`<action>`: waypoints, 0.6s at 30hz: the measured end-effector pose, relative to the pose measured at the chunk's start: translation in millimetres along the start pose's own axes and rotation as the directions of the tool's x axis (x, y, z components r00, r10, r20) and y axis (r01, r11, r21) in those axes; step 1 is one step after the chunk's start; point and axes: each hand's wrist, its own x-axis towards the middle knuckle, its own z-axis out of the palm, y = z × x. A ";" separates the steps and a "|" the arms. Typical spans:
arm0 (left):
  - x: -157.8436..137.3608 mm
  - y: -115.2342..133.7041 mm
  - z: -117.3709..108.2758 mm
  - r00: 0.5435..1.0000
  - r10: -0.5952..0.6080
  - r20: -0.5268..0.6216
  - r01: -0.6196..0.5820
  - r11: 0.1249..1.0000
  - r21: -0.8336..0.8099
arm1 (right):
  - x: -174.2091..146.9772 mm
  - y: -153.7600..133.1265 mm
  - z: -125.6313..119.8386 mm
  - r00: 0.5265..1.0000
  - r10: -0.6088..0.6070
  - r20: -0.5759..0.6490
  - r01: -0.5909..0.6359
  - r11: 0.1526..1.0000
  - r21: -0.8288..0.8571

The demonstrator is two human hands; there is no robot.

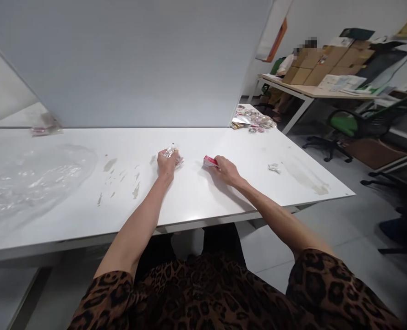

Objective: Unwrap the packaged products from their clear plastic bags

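My left hand (167, 163) is closed on a small clear plastic packet (171, 149), which pokes out past the fingers over the white table. What lies inside the packet is too small to make out. To its right, my right hand (227, 169) grips a small red and white box (210, 161) by its right end, with the other end pointing toward my left hand. The two hands are apart, with bare tabletop between them. Part of the box is hidden by my fingers.
A large clear plastic bag (35, 178) covers the table's left part. A packet with something pink (42, 131) lies behind it. Many small packets (255, 120) are heaped at the back right. A crumpled whitish piece (274, 168) lies right of my hands. A grey panel (138, 64) stands behind.
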 end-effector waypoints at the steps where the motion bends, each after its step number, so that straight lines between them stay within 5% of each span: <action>1: -0.9 0.8 -0.5 1.000 -0.001 0.009 0.001 1.000 0.011 | -0.9 2.9 -1.5 1.000 0.012 0.001 -0.012 1.000 0.028; 5: -7.0 2.7 -2.4 0.999 -0.018 0.049 0.015 0.998 0.066 | 2.0 23.0 -13.1 0.996 0.093 -0.002 -0.091 0.977 0.193; 9: -13.5 -1.5 -2.1 0.994 0.010 0.110 -0.022 0.994 0.108 | 17.7 65.1 -47.8 0.948 0.300 -0.108 -0.244 0.899 0.364; 13: -18.5 -9.7 1.2 0.975 0.065 0.211 -0.106 0.975 0.194 | 45.3 126.1 -94.7 0.833 0.504 -0.229 -0.349 0.800 0.488; 15: -20.4 -12.2 3.4 0.964 0.072 0.257 -0.128 0.969 0.212 | 65.5 156.5 -115.0 0.737 0.593 -0.324 -0.399 0.769 0.500; 18: -22.7 -12.0 5.4 0.960 0.037 0.279 -0.098 0.973 0.210 | 109.3 192.2 -137.3 0.655 0.623 -0.427 -0.448 0.775 0.445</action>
